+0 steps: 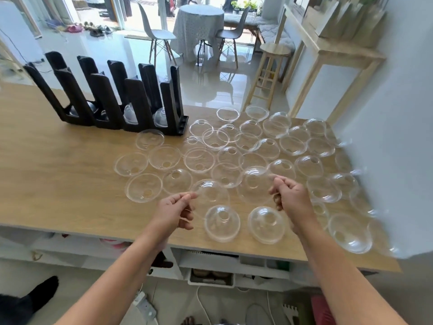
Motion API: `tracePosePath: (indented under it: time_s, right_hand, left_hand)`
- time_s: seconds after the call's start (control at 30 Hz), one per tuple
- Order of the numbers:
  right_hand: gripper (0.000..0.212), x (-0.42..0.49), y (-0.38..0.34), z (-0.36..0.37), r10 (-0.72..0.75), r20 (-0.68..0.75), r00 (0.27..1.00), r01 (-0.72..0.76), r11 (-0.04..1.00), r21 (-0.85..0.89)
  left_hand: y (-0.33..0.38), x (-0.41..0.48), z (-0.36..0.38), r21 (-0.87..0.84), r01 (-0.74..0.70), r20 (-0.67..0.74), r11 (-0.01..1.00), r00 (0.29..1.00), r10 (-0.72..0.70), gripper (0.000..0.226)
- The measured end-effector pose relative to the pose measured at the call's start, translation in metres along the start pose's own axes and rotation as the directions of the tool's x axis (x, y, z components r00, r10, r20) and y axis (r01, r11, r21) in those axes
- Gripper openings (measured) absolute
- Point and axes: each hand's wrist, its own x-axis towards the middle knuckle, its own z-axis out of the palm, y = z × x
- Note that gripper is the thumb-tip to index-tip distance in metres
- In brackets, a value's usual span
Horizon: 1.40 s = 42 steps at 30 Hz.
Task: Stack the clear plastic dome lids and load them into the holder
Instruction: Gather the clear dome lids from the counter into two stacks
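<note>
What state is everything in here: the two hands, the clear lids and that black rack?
left hand: pinches the rim of the left lid.
right hand: pinches the rim of the right lid.
loose lids: spread over the table, mostly unstacked, some dome up, some dome down.
holder: upright, with only a few lids low in its slots.
</note>
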Motion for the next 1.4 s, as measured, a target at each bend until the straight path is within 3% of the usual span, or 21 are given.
tracePosePath:
  time_s: [0.13, 0.27, 0.5, 0.6, 0.7, 0.8, 0.87, 0.93, 1.07, 1.4]
  right_hand:
    - [0.017, -0.006, 0.028, -0.040, 0.226, -0.012, 0.974, -0.226, 0.972, -0.066]
    - [0.021, -0.017, 0.060, -0.046, 0.283, -0.062, 0.957, -0.289, 0.951, -0.108]
    - [0.026, -0.024, 0.085, -0.040, 0.230, -0.184, 0.956, -0.261, 0.949, -0.174]
    - [0.030, -0.024, 0.089, -0.039, 0.148, -0.226, 0.963, -0.223, 0.906, -0.359]
    - [0.033, -0.029, 0.091, -0.037, 0.020, -0.249, 0.968, -0.145, 0.855, -0.497]
    - [0.056, -0.036, 0.088, -0.036, -0.119, -0.107, 0.987, 0.050, 0.865, -0.499]
    - [0.087, -0.038, 0.088, -0.035, -0.121, 0.063, 0.991, 0.135, 0.807, -0.575]
    - [0.103, -0.038, 0.088, -0.035, -0.078, 0.184, 0.980, 0.182, 0.724, -0.665]
    - [0.100, -0.038, 0.097, -0.035, -0.040, 0.245, 0.969, 0.216, 0.618, -0.756]
    - [0.097, -0.041, 0.109, -0.028, -0.172, 0.210, 0.962, 0.272, 0.595, -0.756]
  left_hand:
    - [-0.020, 0.018, 0.021, 0.155, 0.070, 0.034, 0.985, 0.997, -0.076, 0.021]
    - [-0.037, 0.031, 0.031, 0.297, 0.076, -0.011, 0.952, 0.997, -0.076, 0.022]
    - [-0.050, 0.039, 0.035, 0.541, 0.014, -0.037, 0.841, 0.999, 0.007, 0.023]
    - [-0.050, 0.036, 0.033, 0.732, -0.081, -0.045, 0.677, 0.985, 0.167, 0.035]
    - [-0.046, 0.026, 0.035, 0.773, -0.266, 0.097, 0.576, 0.947, 0.307, 0.059]
    - [-0.046, 0.022, 0.041, 0.793, -0.382, 0.274, 0.475, 0.920, 0.281, 0.085]
    - [-0.047, 0.024, 0.043, 0.811, -0.397, 0.335, 0.430, 0.917, 0.215, 0.099]
    - [-0.050, 0.026, 0.044, 0.831, -0.403, 0.364, 0.385, 0.915, 0.172, 0.105]
    - [-0.057, 0.028, 0.044, 0.836, -0.425, 0.382, 0.346, 0.905, 0.187, 0.105]
    - [-0.064, 0.021, 0.046, 0.829, -0.433, 0.354, 0.354, 0.896, 0.268, 0.099]
